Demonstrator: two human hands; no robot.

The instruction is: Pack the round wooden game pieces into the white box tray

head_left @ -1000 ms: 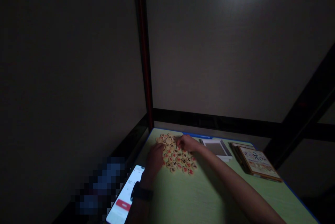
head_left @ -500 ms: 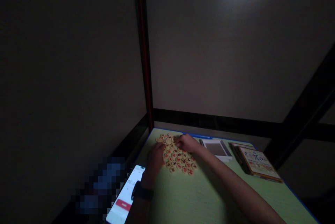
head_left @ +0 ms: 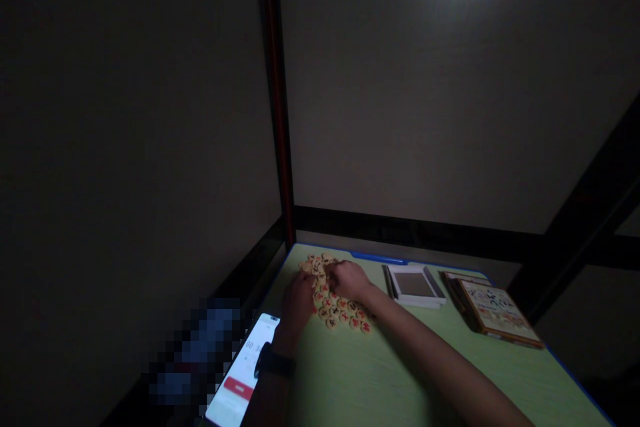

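Several round wooden game pieces [head_left: 344,314] with red and black characters lie packed together on the green table [head_left: 380,374]. My left hand [head_left: 299,298] rests against the left side of the cluster, fingers curled and pointing away from me; a dark watch sits on that wrist. My right hand [head_left: 347,280] lies over the far middle of the cluster, fingers bent down onto the pieces. Whether either hand grips a piece is hidden in the dim light.
A lit phone [head_left: 241,374] lies at the table's left edge by my left wrist. A white box [head_left: 414,285] and a wooden box with a printed lid [head_left: 493,313] sit to the right. A dark red post [head_left: 278,100] rises at the far corner. Walls close behind.
My right hand has slid left over the pieces toward my left hand, closing the cluster between them. The left hand has barely moved.
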